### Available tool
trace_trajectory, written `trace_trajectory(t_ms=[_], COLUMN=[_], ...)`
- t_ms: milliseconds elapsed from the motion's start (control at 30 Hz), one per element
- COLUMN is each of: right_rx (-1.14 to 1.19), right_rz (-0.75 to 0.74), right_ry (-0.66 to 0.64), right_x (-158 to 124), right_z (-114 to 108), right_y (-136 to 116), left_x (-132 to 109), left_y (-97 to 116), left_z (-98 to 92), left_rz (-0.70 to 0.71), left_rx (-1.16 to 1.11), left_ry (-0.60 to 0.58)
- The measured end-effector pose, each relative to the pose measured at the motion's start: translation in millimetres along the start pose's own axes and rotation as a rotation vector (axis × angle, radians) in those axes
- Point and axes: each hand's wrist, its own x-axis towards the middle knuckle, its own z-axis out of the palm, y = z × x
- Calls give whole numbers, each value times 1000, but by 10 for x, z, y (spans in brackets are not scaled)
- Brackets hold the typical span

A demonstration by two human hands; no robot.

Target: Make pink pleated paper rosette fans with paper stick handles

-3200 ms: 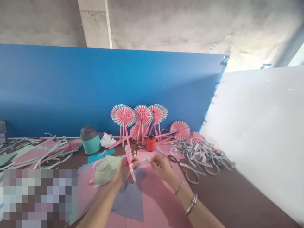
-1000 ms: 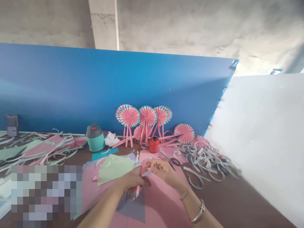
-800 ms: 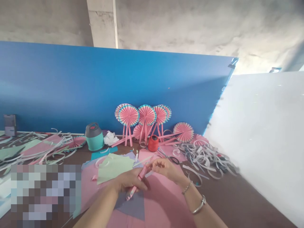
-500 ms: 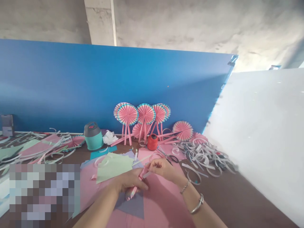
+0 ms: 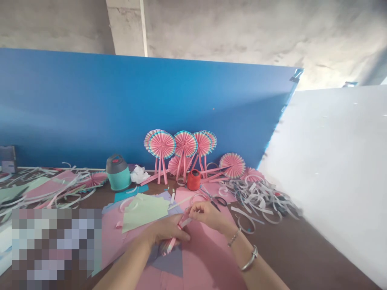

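Note:
My left hand [image 5: 165, 232] is wrapped round a folded pink paper strip [image 5: 171, 244], pressing it down on the pink sheets [image 5: 208, 262] in front of me. My right hand [image 5: 208, 214] pinches the strip's upper end together with a thin white tape strip [image 5: 186, 221]. The lower end of the folded strip sticks out under my left hand. Both wrists rest low over a grey-purple sheet [image 5: 169, 264]. My right wrist wears two bracelets.
Several finished pink paper fans [image 5: 184, 145] lean on the blue board [image 5: 90, 108]. A red thread spool [image 5: 193, 180], scissors [image 5: 217, 200], a teal jar [image 5: 117, 177], a light green sheet [image 5: 144, 210] and curls of paper strips [image 5: 260, 199] lie around. A white panel [image 5: 335, 169] stands at right.
The folded strip was upright between my hands 3.2 s ago; it now lies low on the sheets under my left hand. Over the last second my hands have barely moved.

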Motion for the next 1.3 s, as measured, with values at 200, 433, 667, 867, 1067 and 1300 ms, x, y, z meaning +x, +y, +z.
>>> trace_trajectory(t_ms=[200,433,667,867,1067,1300], right_rx=[-23,-132,-163,-206,-202,-214], right_rz=[-9,-3,-27,-40,-66,-78], right_ry=[31,73,127,165,172,193], right_x=[-4,-5,-15,-13,-4,-19], right_z=[3,7,32,47,47,66], right_y=[-26,-72,-98,-139,-108,-139], left_x=[45,118,97,86,69,47], left_y=[-67,-132,-67,-60,-40,-17], left_z=[-30,-59,-8,1,5,15], left_rz=[-12,-44,-22,-3,21,60], left_rx=[-29,-5,-37,-57,-73,-91], left_ry=[-20,-46,-61,-64,-79,-107])
